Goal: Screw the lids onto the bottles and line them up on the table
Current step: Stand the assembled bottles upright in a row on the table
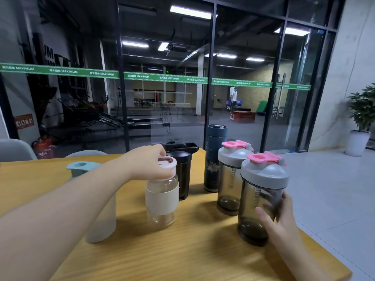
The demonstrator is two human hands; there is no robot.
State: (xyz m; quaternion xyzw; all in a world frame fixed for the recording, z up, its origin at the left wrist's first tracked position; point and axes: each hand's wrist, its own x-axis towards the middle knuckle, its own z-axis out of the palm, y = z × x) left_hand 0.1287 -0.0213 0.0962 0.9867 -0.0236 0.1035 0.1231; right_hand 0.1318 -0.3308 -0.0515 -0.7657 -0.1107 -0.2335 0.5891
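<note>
Pink lid [166, 162] under left hand [151, 163]

Behind the wooden table [182, 260] there's a glass wall [162, 98] with a green stripe [162, 77] running across it. Red fire extinguisher [43, 148] on the floor at left, potted plant [362, 110] in a white pot over on the right. Gym gear and a red box [242, 117] sit behind the glass.

Both forearms bare, no sleeves, left hand [149, 165] ringless.
</note>
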